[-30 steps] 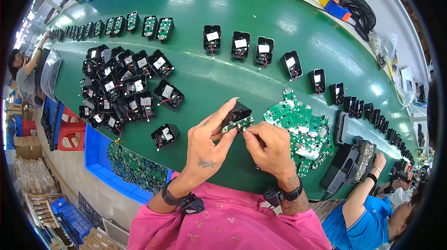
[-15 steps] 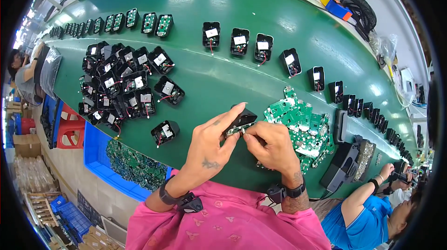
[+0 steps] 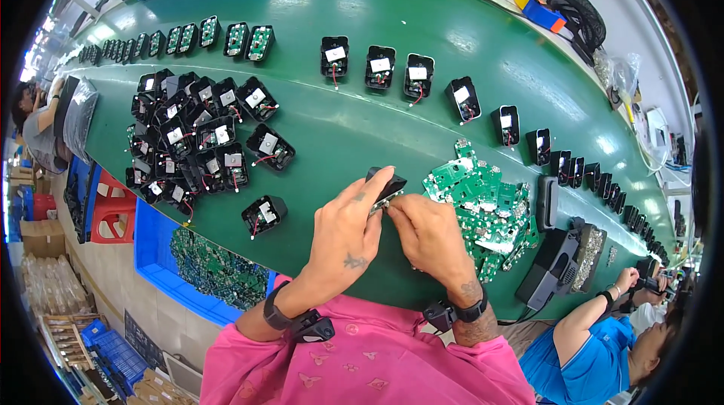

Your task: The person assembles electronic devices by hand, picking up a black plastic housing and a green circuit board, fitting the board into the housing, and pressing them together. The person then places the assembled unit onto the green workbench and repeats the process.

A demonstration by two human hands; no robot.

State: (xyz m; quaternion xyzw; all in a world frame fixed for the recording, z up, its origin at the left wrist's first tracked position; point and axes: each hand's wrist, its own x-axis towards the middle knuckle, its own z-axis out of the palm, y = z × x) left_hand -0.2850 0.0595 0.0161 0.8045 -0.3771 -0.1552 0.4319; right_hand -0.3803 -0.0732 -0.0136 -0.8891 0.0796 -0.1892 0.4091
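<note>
My left hand (image 3: 343, 235) is wrapped round a small black plastic housing (image 3: 391, 183), which is tilted above the green table. A circuit board edge (image 3: 379, 206) shows at the housing's near side, partly covered by my fingers. Close against that edge, the thumb and fingers of my right hand (image 3: 430, 231) are pinched together; what sits between them is hidden. To the right of my right hand lies a loose heap of green circuit boards (image 3: 490, 205). One black housing with a white block and a red wire (image 3: 264, 214) stands left of my left hand.
Black housings are heaped (image 3: 181, 130) at the left. Rows of housings (image 3: 380, 67) curve along the table's far side. A blue bin of boards (image 3: 219, 265) sits below the near edge. At the right are a black device (image 3: 553, 265) and a co-worker in blue (image 3: 584, 356).
My left hand has turned the housing more upright, so less of its board shows. My right fingertips have shifted slightly left and stay against its edge. The whole view has shifted a little.
</note>
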